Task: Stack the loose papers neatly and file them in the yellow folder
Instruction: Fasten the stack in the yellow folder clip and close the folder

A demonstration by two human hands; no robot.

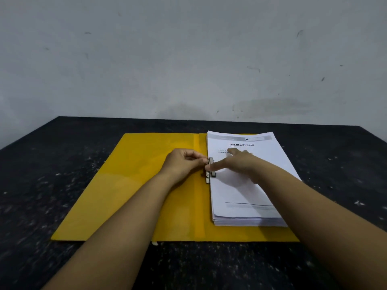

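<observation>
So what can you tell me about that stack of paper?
The paper stack is a thick, neatly squared pile of white printed sheets lying flat on the right half of the open yellow folder. Its top page is headed "DAFTAR LAMPIRAN". The right hand rests on it, while the left hand pinches the metal fastener at its left edge.

The yellow folder [146, 185] lies open and flat. A squared stack of white papers [240, 195] sits on its right half, beside the spine. A metal fastener [210, 170] stands at the stack's left edge.
</observation>
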